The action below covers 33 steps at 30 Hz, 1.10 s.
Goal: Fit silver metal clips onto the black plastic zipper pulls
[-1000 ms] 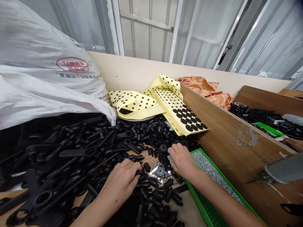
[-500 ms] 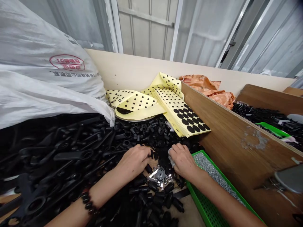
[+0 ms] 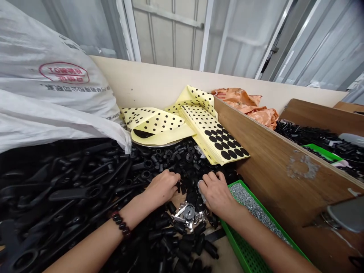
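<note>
Resting left hand (image 3: 162,187), right hand (image 3: 216,195) curled on black plastic parts (image 3: 85,178), grip unclear | wooden bench (image 3: 224,256) | corrugated metal wall (image 3: 170,34)

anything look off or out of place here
A crumpled silvery wrapper stands out: it lies among the loose black plastic parts and is the only shiny thing in that heap. The wooden divider also has a pale scuffed patch on its face, like worn or stuck-on residue.

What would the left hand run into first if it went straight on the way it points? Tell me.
The left hand would first meet the small black moulded parts heaped just past its fingers, though depth is hard to judge here. The yellow sheet of black dots lies farther along that line.
</note>
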Available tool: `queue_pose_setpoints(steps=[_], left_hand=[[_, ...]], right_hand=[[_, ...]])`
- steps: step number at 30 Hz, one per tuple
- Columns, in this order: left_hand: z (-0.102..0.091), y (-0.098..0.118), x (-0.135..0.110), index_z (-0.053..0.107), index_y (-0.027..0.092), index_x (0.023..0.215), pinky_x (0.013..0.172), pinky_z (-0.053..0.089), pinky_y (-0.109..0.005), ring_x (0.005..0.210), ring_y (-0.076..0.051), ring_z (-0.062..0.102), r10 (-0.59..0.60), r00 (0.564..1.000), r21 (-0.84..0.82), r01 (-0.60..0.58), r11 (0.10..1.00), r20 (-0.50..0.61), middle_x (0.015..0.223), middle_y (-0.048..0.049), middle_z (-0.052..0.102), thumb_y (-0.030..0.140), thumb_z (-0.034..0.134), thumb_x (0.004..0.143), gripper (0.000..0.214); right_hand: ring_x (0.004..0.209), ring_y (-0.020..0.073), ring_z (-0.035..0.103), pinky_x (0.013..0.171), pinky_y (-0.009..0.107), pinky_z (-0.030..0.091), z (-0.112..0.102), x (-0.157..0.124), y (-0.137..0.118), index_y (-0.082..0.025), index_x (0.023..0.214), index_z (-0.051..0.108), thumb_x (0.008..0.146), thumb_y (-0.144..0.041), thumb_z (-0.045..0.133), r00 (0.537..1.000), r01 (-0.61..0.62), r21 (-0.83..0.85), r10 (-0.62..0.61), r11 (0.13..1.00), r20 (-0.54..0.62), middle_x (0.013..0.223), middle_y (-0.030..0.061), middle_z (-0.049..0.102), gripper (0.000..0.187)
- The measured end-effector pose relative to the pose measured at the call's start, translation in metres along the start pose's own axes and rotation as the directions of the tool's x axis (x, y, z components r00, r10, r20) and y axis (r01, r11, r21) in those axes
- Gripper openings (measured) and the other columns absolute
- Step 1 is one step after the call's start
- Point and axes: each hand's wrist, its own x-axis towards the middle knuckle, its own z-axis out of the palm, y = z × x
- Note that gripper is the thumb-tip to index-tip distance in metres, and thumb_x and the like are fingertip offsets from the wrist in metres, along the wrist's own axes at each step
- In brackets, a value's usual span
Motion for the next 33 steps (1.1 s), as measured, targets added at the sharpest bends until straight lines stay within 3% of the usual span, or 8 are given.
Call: queue_pose_setpoints(steps=[9,13,17,21,24,26,27,33], left_hand=[[0.011,0.002,0.004,0.061,0.018,0.076,0.077,0.041,-0.038,0.088,-0.028,0.055,-0.038,0.999,0.004,0.038,0.999,-0.004,0.077,-0.0109,0.067,0.007,0.051,0.071,0.016],[0.004,-0.004,0.003,0.061,0.021,0.077,0.075,0.042,-0.034,0.085,-0.025,0.057,-0.066,0.998,-0.145,0.062,0.988,-0.023,0.075,-0.0059,0.066,0.001,0.047,0.065,0.026],[-0.009,-0.003,-0.009,0.059,0.020,0.088,0.068,0.045,-0.028,0.076,-0.018,0.061,-0.073,0.997,-0.387,0.057,0.920,-0.026,0.076,-0.0001,0.065,0.005,0.045,0.066,0.030],[-0.018,0.011,-0.032,0.055,0.011,0.102,0.069,0.049,-0.025,0.082,-0.017,0.063,-0.073,0.997,-0.616,0.052,0.786,-0.010,0.093,-0.0071,0.067,0.014,0.044,0.074,0.031],[-0.020,0.023,-0.049,0.060,0.013,0.100,0.070,0.047,-0.026,0.081,-0.018,0.062,-0.157,0.987,-0.875,0.097,0.474,0.024,0.092,-0.0069,0.068,0.018,0.053,0.072,0.029],[-0.021,0.031,-0.056,0.064,0.014,0.094,0.066,0.046,-0.025,0.071,-0.016,0.060,-0.207,0.974,-0.957,0.140,0.255,0.088,0.080,-0.0034,0.068,0.019,0.060,0.068,0.027],[-0.021,0.035,-0.060,0.066,0.015,0.092,0.064,0.045,-0.024,0.067,-0.014,0.059,-0.219,0.970,-0.968,0.154,0.199,0.110,0.075,-0.0015,0.067,0.020,0.062,0.067,0.026],[-0.020,0.056,-0.076,0.070,0.018,0.089,0.068,0.044,-0.024,0.074,-0.016,0.057,-0.242,0.965,-0.984,0.132,0.118,0.100,0.081,-0.0012,0.068,0.026,0.066,0.067,0.024]], right_hand=[[0.080,0.0225,0.040,0.071,0.036,0.026,-0.009,-0.003,0.005,-0.016,0.076,0.049,0.061,-0.008,0.052,0.999,-0.034,0.015,0.035,0.999,-0.023,0.081,0.0069,0.050,0.017],[0.077,0.0209,0.039,0.070,0.035,0.028,-0.017,-0.010,0.010,-0.017,0.071,0.045,0.058,-0.006,0.048,0.994,-0.074,0.099,0.082,0.992,-0.078,0.079,0.0054,0.048,0.018],[0.077,0.0198,0.039,0.069,0.033,0.030,-0.029,-0.016,0.007,-0.017,0.072,0.044,0.065,-0.004,0.042,0.977,-0.067,0.289,0.121,0.955,-0.176,0.080,0.0052,0.047,0.015],[0.077,0.0197,0.039,0.070,0.034,0.032,-0.045,-0.020,-0.004,-0.017,0.076,0.044,0.071,-0.004,0.039,0.969,-0.001,0.416,0.104,0.909,-0.224,0.081,0.0056,0.047,0.015],[0.077,0.0195,0.039,0.070,0.034,0.032,-0.053,-0.022,-0.012,-0.017,0.075,0.044,0.072,-0.004,0.038,0.968,0.038,0.446,0.078,0.894,-0.238,0.081,0.0057,0.047,0.014],[0.077,0.0198,0.039,0.070,0.034,0.032,-0.056,-0.025,-0.017,-0.016,0.076,0.044,0.072,-0.003,0.038,0.971,0.051,0.460,0.063,0.887,-0.230,0.082,0.0062,0.046,0.015],[0.078,0.0201,0.039,0.070,0.035,0.032,-0.056,-0.026,-0.020,-0.016,0.077,0.044,0.072,-0.003,0.037,0.973,0.064,0.468,0.049,0.882,-0.226,0.083,0.0064,0.046,0.016],[0.072,0.0171,0.041,0.065,0.029,0.033,-0.055,-0.038,-0.032,-0.018,0.076,0.041,0.076,-0.006,0.037,0.989,0.067,0.606,0.027,0.793,-0.143,0.079,0.0032,0.046,0.013]])
